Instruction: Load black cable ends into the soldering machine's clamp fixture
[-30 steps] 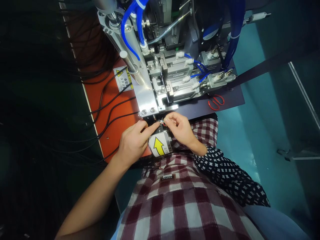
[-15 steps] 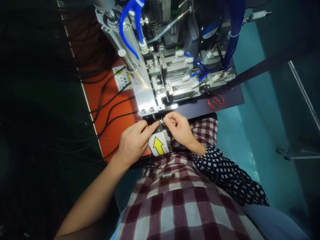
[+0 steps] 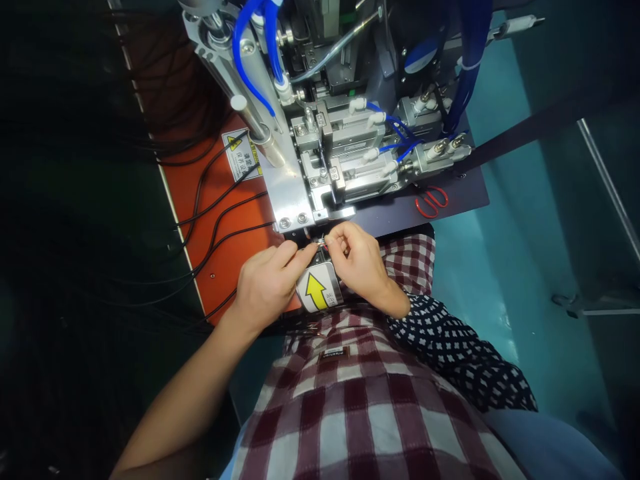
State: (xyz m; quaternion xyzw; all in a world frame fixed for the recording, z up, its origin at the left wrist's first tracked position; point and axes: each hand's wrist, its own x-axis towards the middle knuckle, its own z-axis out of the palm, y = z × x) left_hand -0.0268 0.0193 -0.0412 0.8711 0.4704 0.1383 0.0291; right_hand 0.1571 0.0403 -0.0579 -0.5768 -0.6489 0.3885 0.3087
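Note:
At the front of the machine, a small piece with shiny metal and a bit of red, perhaps wire [image 3: 321, 243], sits between my fingertips; its exact kind is too small to make out. My right hand [image 3: 357, 261] pinches it from the right, fingers curled. From the left, my left hand [image 3: 267, 280] holds its fingers bent, one digit stretched to the piece's left side and touching it. The undersides of both hands are hidden. Just below the fingertips lies a dark fixture, with a white label bearing a yellow arrow [image 3: 318, 288] nearer my body.
Beyond my hands stands a metal plate [image 3: 290, 193] with a post, beside pneumatic cylinders [image 3: 360, 180] with blue hoses. Red-handled scissors [image 3: 432, 202] lie on the dark base at right. Black cables [image 3: 215, 233] cross the orange base [image 3: 190, 193] at left.
My hands have hardly moved; the right hand has tilted slightly at the small piece. The view has shifted a little.

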